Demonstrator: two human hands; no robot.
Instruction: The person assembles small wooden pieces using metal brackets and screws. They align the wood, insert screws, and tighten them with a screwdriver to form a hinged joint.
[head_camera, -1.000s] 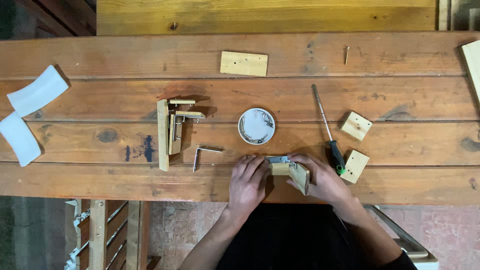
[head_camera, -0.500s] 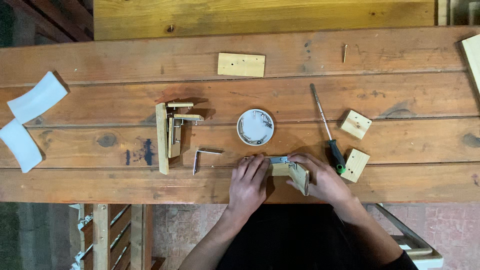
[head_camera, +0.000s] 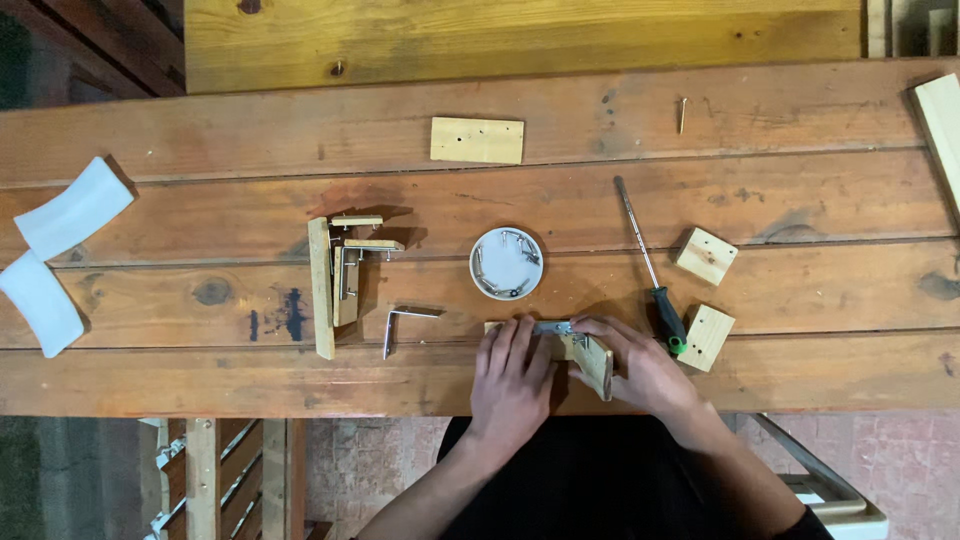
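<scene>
Pressing flat on a small wooden piece (head_camera: 497, 328), the left hand (head_camera: 512, 380) steadies it while the right hand (head_camera: 640, 372) pinches the metal bracket (head_camera: 553, 327) against a wooden block (head_camera: 596, 365) near the screwdriver (head_camera: 650, 268).

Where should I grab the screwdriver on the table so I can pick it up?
Probably by its dark handle with the green end, not the thin metal shaft. The screwdriver lies flat on the wooden table, handle toward the near edge beside the right hand. The handle is the thick part, so close your grip across it from above. A small wooden block sits close on its right.
</scene>
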